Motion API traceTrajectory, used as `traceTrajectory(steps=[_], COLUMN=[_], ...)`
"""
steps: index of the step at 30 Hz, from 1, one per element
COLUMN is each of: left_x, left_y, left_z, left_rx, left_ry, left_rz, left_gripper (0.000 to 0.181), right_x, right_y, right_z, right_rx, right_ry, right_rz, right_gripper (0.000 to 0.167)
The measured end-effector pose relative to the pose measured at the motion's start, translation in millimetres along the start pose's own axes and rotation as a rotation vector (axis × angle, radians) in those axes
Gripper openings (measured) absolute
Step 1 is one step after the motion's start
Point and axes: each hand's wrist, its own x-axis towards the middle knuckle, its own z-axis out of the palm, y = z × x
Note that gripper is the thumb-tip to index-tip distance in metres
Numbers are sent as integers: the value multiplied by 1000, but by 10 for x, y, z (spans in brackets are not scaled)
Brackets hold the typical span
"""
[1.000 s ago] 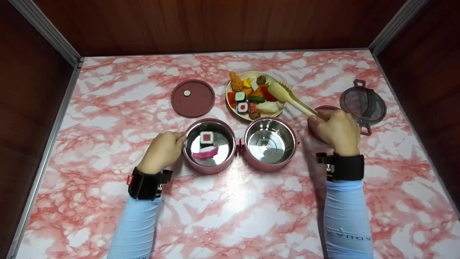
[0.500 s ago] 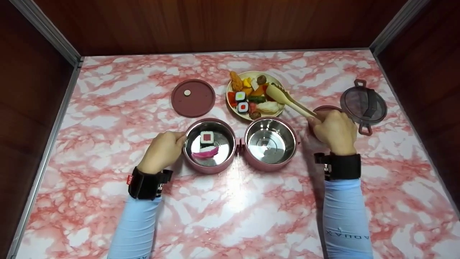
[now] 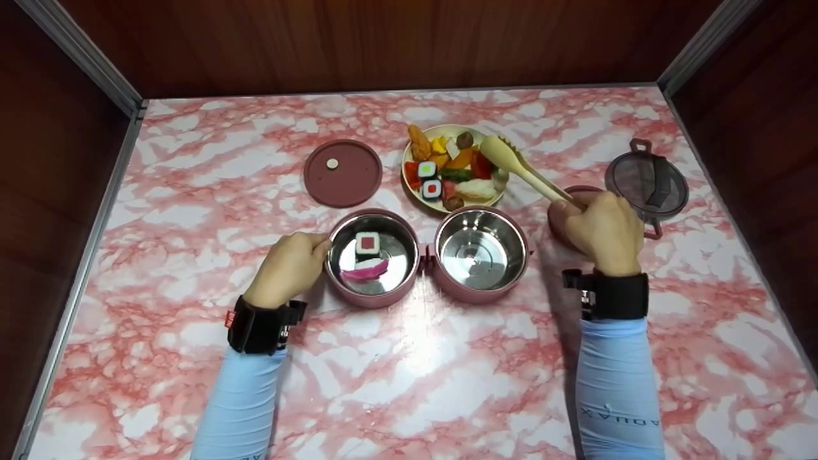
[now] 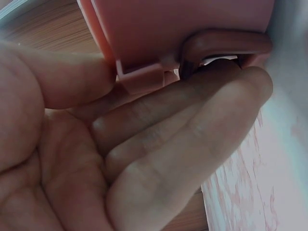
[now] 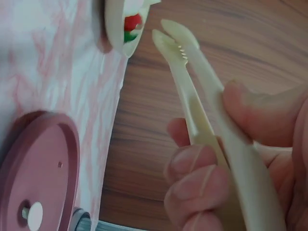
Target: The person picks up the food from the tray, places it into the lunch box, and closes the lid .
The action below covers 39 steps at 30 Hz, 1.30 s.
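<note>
My left hand (image 3: 291,271) grips the side of the left pink pot (image 3: 374,299). In the left wrist view the thumb presses a latch (image 4: 142,81) and the fingers curl by the handle (image 4: 226,43). Inside that pot lie a toy sushi roll (image 3: 367,243) and a magenta-and-white toy piece (image 3: 365,271). My right hand (image 3: 607,230) holds cream tongs (image 3: 500,153), tips slightly apart with nothing between them in the right wrist view. They hover over the right side of a plate (image 3: 441,131) of toy food, including two sushi rolls (image 3: 427,170).
A second pink pot (image 3: 482,292) adjoins the first, its steel interior bare. One dark pink lid (image 3: 345,185) lies behind the left pot; another lid (image 3: 562,220) is partly under the right hand. A transparent lid with handles (image 3: 639,179) lies far right.
The tongs dip slightly left and lower over the plate, then rise back to the right with nothing in them. The left hand and the pots stay in place.
</note>
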Motion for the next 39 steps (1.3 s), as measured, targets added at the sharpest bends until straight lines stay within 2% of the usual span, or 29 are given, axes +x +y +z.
traceTrajectory(steps=[6, 13, 21, 24, 27, 31, 36, 39], left_x=[2, 1, -2, 6, 16, 19, 16, 13], left_y=[1, -1, 4, 15, 18, 19, 10, 8], left_z=[-6, -13, -20, -6, -1, -16, -22, -16], left_rx=[-6, -13, -4, -3, -5, 1, 5, 2], left_ry=[-15, -14, 20, 11, -5, -11, 0, 0], left_rz=[-16, -19, 11, 15, 18, 15, 21, 25], left_gripper=[32, 32, 29, 29, 30, 31, 30, 29], right_x=[-10, -7, -31, -25, 20, 160, 401, 513], right_y=[-6, -20, -117, -196, -352, -669, -1079, -1254], right_z=[-21, -44, -79, -143, -300, -545, -735, -775], right_rx=[-36, -53, -71, -121, -210, -343, -521, -592], right_ry=[-33, -42, -51, -82, -119, -191, -313, -327], right_rz=[46, 62, 44, 13, -36, -92, -127, -153], right_gripper=[39, 42, 42, 42, 47, 52, 35, 28])
